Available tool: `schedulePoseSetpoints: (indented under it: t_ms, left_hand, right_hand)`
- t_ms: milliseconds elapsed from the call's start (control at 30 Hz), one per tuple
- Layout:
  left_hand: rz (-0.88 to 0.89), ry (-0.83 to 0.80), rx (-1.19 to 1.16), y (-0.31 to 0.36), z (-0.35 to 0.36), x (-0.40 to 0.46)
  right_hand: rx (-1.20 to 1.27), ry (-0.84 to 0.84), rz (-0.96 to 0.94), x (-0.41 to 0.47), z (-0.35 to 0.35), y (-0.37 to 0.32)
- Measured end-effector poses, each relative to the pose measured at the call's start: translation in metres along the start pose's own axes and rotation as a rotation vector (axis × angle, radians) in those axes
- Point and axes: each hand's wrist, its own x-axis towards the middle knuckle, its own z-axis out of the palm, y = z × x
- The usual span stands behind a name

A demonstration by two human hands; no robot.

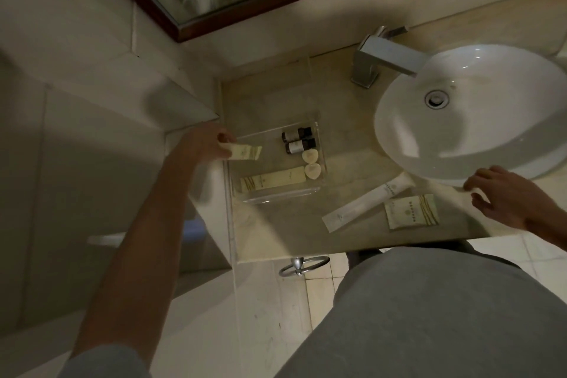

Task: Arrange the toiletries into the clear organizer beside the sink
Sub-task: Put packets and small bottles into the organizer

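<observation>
over the left end of the clear organizer (277,163), the left hand (205,144) pinches a cream sachet (244,152). right of the organizer, the right hand (506,198) hovers half open, holding nothing, near a white tube (366,201) and square packet (411,211).

Print on the white tube (366,201) and square sachet (411,211) is too small to read.

left hand (205,143) outstretched, pinching, right hand (506,198) spread, hovering
</observation>
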Motion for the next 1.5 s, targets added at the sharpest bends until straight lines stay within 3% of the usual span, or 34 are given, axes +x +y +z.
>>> schedulePoseSetpoints:
  t_ms: [200, 333, 400, 533, 633, 700, 900, 1100, 1267, 1500]
  left_hand:
    - [-0.049, 0.291, -0.528, 0.022, -0.03, -0.019]
    - [-0.079, 0.342, -0.857, 0.044, -0.016, -0.016]
    - [-0.027, 0.304, -0.733, 0.052, -0.008, -0.011]
    - [0.249, 0.03, -0.206, 0.072, 0.02, 0.006]
    - [0.27, -0.128, 0.012, 0.09, 0.057, 0.019]
    - [0.241, -0.19, 0.041, 0.091, 0.08, 0.022]
    - [0.051, -0.121, 0.004, 0.051, 0.116, 0.013]
    - [0.08, -0.089, -0.073, 0.04, 0.123, 0.004]
    - [0.057, 0.054, -0.209, 0.039, 0.117, 0.007]
    - [0.068, 0.15, -0.18, 0.039, 0.127, 0.02]
  right_hand:
    - [0.03, -0.019, -0.004, 0.002, 0.001, 0.004]
    - [0.043, -0.015, 0.023, -0.005, -0.004, 0.004]
    - [0.043, -0.019, 0.031, -0.009, -0.003, 0.007]
    - [0.046, -0.039, 0.022, -0.016, 0.006, 0.017]
    - [0.059, -0.058, 0.025, -0.019, 0.01, 0.016]
    - [0.066, -0.083, 0.056, -0.019, 0.007, 0.012]
    - [0.083, -0.078, 0.095, -0.024, 0.001, 0.004]
    - [0.096, -0.079, 0.112, -0.025, 0.002, 0.004]
    - [0.086, -0.069, 0.095, -0.02, -0.003, 0.001]
    - [0.07, -0.074, 0.107, -0.02, -0.011, -0.003]
